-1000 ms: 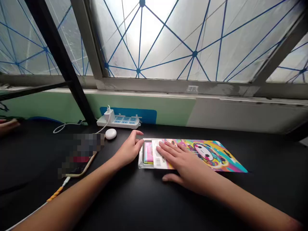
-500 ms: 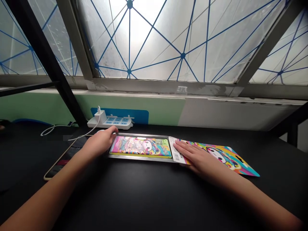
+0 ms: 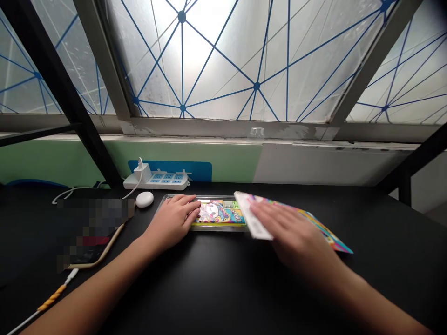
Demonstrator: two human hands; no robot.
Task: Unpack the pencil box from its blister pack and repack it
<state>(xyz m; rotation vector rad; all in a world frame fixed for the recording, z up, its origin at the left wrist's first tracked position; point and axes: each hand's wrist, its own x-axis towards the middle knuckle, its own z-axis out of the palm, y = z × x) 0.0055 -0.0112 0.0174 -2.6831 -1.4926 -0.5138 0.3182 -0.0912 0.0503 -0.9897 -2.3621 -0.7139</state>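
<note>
Flat on the black desk lies a shallow clear or silvery tray (image 3: pixel 218 228) with a colorful printed packet (image 3: pixel 216 211) in it, showing a cartoon face. My left hand (image 3: pixel 176 214) rests over the tray's left part, fingers laid across the packet and covering its left end. In my right hand (image 3: pixel 291 228) is a colorful printed card (image 3: pixel 326 228), with a white strip at its left end. That card is tilted, its left end just over the tray's right end. The fingers lie on top of the card; my thumb is hidden.
A tablet or phone in a pale frame (image 3: pixel 110 249), partly blurred out, lies at left with a white cable (image 3: pixel 28 321). Beside it sits a white rounded object (image 3: pixel 144 199). A power strip (image 3: pixel 167 180) with a plugged-in charger stands against the wall. Black metal bars (image 3: pixel 87 144) rise at both sides.
My left hand has moved right, from the tray's left edge onto the packet. My right hand has lifted and tilted the card, which lay flatter before. The view has shifted slightly.
</note>
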